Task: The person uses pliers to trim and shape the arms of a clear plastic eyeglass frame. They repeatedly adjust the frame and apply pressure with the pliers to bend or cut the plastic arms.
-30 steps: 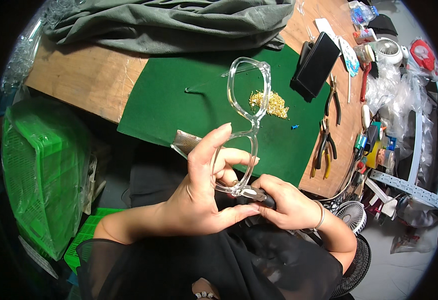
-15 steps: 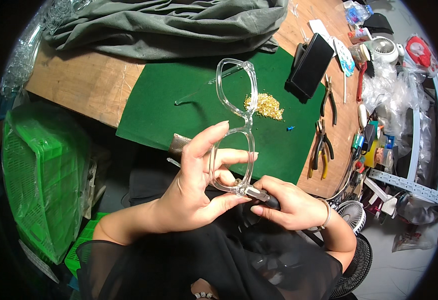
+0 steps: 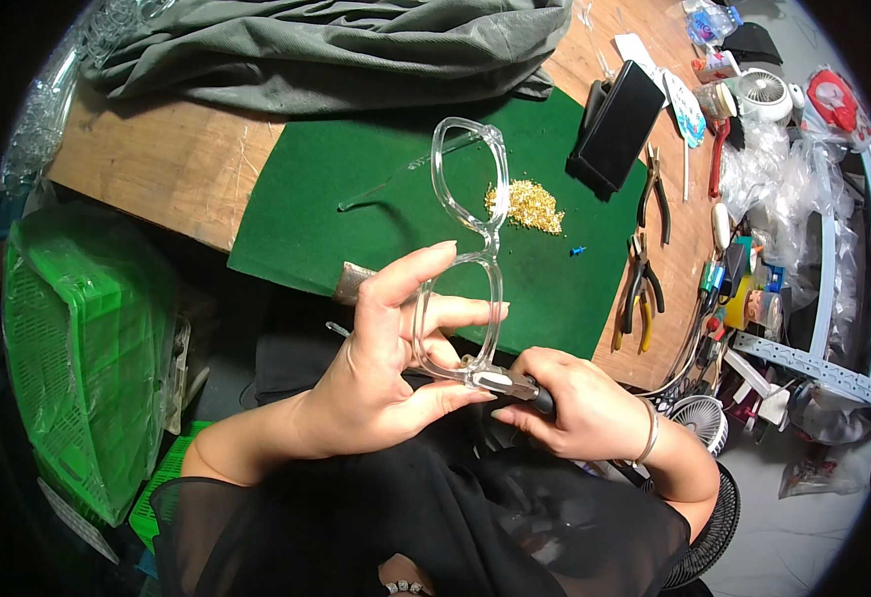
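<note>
A clear plastic eyeglasses frame (image 3: 495, 269) is held upright on its side by my left hand (image 3: 395, 368), whose fingers grip the lower rim. My right hand (image 3: 584, 408) is closed on pliers (image 3: 508, 384) with dark handles, their metal jaws at the hinge corner at the frame's lower end. Beyond the frame, a green mat (image 3: 316, 229) carries a pile of small gold pieces (image 3: 537, 209) and a small blue piece (image 3: 579, 250). Just what the jaws grip is too small to make out.
Two more pliers (image 3: 654, 199) (image 3: 644, 298) lie right of a black phone-like slab (image 3: 614, 124). A grey cloth (image 3: 326, 55) lies on the wooden table (image 3: 137, 169). Green crates (image 3: 82, 368) stand left; fans (image 3: 764, 95), plastic bags and a metal rack (image 3: 818, 368) are at the right.
The glasses frame has shifted left and turned slightly more upright since a second ago. My hands have moved slightly, keeping their grips on frame and pliers.
</note>
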Demonstrator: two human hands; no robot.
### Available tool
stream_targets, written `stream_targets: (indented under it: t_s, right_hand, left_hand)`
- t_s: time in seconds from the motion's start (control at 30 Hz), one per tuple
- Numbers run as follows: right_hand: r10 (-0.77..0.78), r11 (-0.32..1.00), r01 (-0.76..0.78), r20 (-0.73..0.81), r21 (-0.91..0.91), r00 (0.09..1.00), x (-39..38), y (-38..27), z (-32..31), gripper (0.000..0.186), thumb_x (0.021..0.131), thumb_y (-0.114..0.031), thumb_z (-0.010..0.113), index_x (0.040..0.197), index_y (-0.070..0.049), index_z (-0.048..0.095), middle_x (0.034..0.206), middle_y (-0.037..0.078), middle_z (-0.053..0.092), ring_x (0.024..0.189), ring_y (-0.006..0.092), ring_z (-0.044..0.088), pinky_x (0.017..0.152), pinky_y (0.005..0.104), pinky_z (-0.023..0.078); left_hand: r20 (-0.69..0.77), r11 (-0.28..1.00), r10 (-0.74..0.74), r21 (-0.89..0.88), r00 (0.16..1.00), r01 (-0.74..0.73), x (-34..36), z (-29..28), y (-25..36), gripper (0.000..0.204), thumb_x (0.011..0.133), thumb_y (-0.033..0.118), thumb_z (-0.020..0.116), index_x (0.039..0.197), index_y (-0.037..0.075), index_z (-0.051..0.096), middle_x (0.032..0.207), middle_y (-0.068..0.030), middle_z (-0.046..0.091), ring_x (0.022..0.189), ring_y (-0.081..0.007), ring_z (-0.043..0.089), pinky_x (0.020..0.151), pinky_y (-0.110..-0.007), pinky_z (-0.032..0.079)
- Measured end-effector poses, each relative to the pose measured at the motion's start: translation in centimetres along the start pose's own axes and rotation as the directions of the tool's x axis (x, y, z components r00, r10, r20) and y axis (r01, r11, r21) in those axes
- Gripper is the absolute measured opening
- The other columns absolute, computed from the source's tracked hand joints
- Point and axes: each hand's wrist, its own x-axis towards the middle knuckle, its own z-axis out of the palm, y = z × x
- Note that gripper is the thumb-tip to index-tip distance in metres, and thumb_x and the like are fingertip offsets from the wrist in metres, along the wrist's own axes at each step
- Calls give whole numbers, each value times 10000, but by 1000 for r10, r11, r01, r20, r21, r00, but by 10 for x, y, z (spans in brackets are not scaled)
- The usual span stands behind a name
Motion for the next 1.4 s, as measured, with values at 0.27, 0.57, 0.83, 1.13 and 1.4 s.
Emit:
stream_targets:
  t_s: [0.27,0.57,0.83,1.13,1.4]
  right_hand:
    - [20,1000,-21,-78,-13,997,1,7,17,241,787,-178,675,826,3,522,771,179,570,752,355,578,671,408,464]
    - [-83,882,-50,258,469,963,0,21,4,329,915,-276,557,1091,-4,499,866,117,586,804,205,576,726,326,458]
    - [-23,995,22,12,95,1000,0,13,4,303,825,-229,649,964,8,524,813,185,573,785,357,579,716,399,467]
    - [-118,984,129,-91,125,989,3,31,-1,256,831,-162,632,1005,-3,532,924,165,561,855,322,568,771,378,460]
    - [118,984,-176,-631,-30,766,46,88,22,199,773,-86,650,918,-28,527,766,158,572,742,337,583,659,397,466]
  left_hand:
    - [11,1000,-14,18,1000,14,-2,-1,-1,964,745,-138,662,1403,132,11,1238,-313,476,820,-152,639,727,-257,526]
    - [28,999,-52,-1,998,52,3,-2,6,944,755,-129,653,1408,121,19,1233,-293,484,798,-136,636,732,-256,513]
    - [-4,994,-107,-31,994,107,3,1,4,909,766,-129,631,1409,96,30,1229,-276,482,828,-151,644,757,-275,500]
    - [-55,995,-12,98,998,17,8,-5,3,980,720,-136,678,1398,113,16,1218,-277,500,800,-140,620,731,-248,513]
    - [-116,987,96,142,989,-79,8,-6,-1,953,748,-15,648,1416,110,-19,1168,-258,499,699,-104,532,648,-214,455]
